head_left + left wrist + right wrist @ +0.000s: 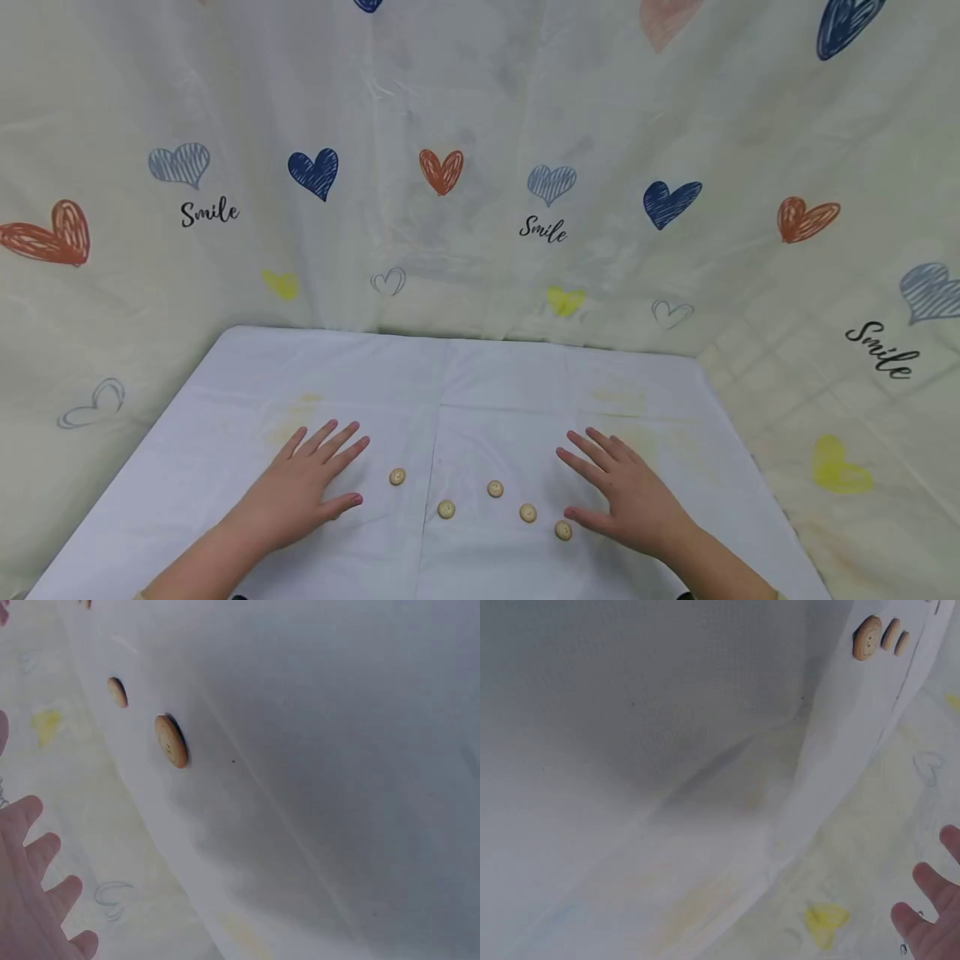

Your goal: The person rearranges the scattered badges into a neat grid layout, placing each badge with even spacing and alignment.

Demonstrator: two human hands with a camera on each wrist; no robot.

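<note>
Several round wooden buttons lie apart on the white-covered table. In the head view my left hand (300,492) is spread with straight fingers, left of the leftmost button (397,477), and holds nothing. On the other side my right hand (626,496) is spread too, holding nothing. Its thumb tip is right by the rightmost button (563,530); whether they touch I cannot tell. Between the hands are a second button (446,509), a third button (495,489) and another button (528,513). The left wrist view shows a button (171,741) beyond the fingers; the right wrist view has a button (867,638) at its top right.
A white cloth with creases covers the table (502,375). Behind and beside it hangs a pale curtain (480,108) printed with hearts and the word "Smile". The table's far edge runs close to this curtain.
</note>
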